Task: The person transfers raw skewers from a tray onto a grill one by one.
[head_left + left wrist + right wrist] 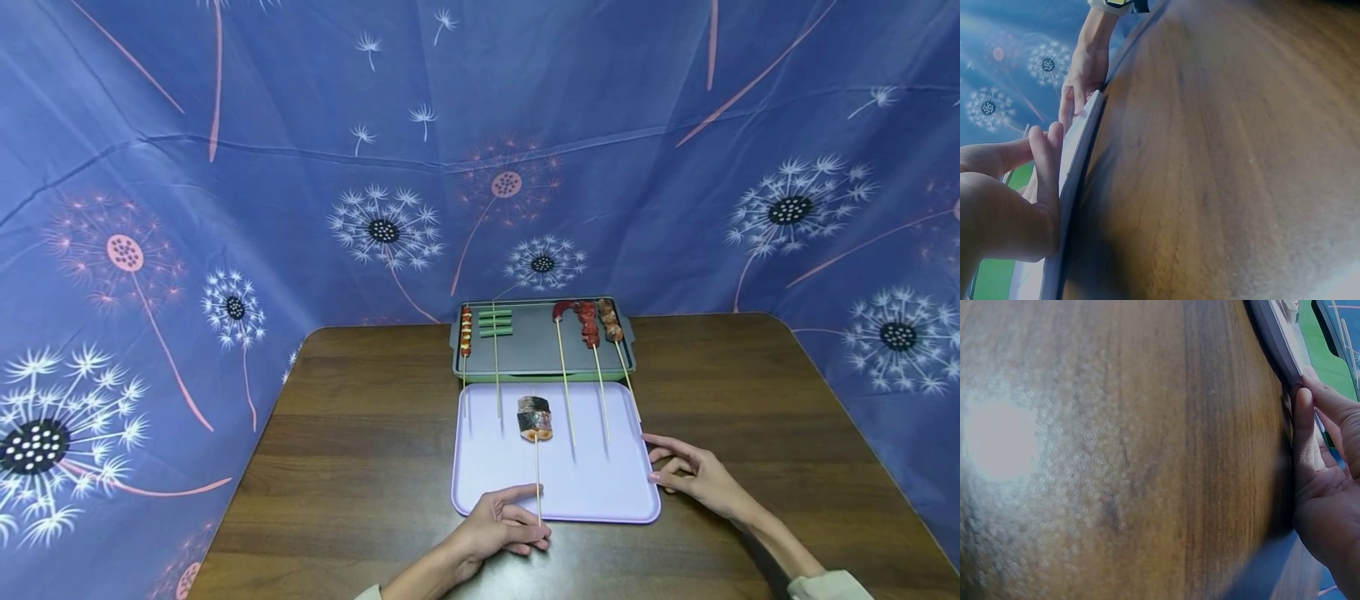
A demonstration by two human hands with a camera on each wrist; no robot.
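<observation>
A fish skewer [535, 418], with dark-skinned pieces on a thin wooden stick, lies over the pale purple tray [480, 487] in the head view. My left hand [501, 528] pinches the lower end of its stick at the tray's front edge. In the left wrist view, the left hand [1016, 200] hides most of the stick. At the tray's right side, my right hand [699, 477] holds the rim between thumb and fingers. The right wrist view shows that hand [1335, 487] with thumb and forefinger at the tray's edge.
Behind the tray stands a dark grill pan [532, 358] with a green base. Several skewers lie on it, including green vegetable pieces [495, 323] and red meat [588, 325]; their sticks reach over the tray. Wooden table [352, 433] surrounds both, with a blue patterned cloth [637, 192] behind.
</observation>
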